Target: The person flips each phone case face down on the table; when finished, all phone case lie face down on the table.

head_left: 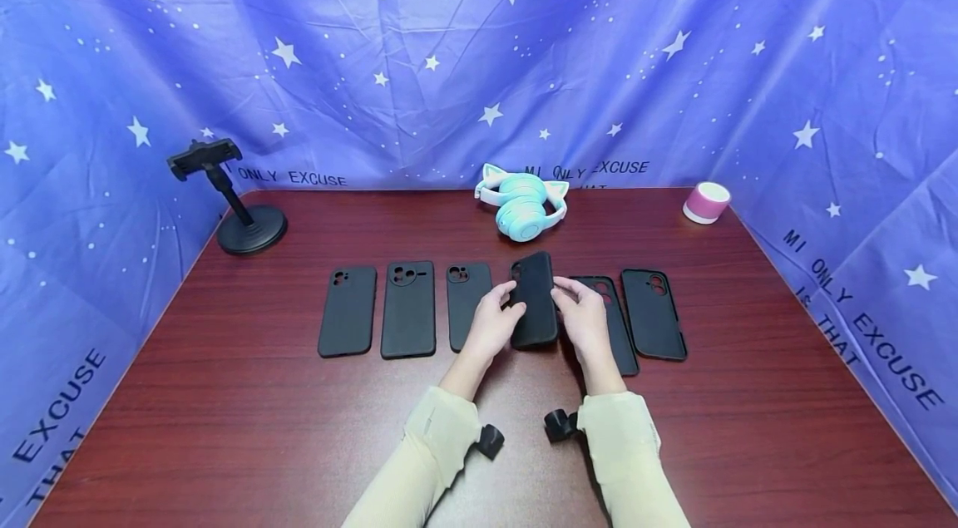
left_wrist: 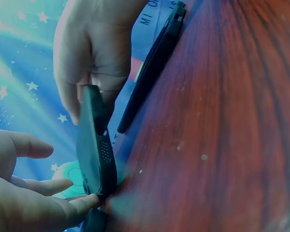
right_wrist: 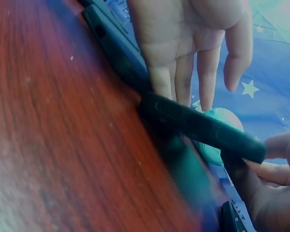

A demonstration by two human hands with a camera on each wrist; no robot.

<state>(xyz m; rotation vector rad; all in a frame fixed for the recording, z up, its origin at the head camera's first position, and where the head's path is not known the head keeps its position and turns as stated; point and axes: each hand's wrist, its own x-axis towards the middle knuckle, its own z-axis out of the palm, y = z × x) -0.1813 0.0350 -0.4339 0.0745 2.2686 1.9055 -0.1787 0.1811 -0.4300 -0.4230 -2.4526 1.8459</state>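
A black phone case [head_left: 533,299] is tilted up between both hands, its right edge raised. At its right edge, the right hand [head_left: 585,320] pinches it between thumb and fingers. The left hand [head_left: 492,324] is at the opposite edge; in the left wrist view the fingers [left_wrist: 63,205] of that hand are fairly straight and touch the low edge, with the thumb apart. Left of the hands lies a black case [head_left: 467,303], partly covered by the left hand. Another case [head_left: 624,337] lies under and beside the right hand, partly hidden.
Two more black cases, one [head_left: 348,312] at the left and one [head_left: 407,312] beside it, lie in the row, with another case [head_left: 654,316] at the right end. Behind stand a phone stand [head_left: 250,229], cat-ear headphones [head_left: 522,208] and a pink-and-white roll [head_left: 706,204].
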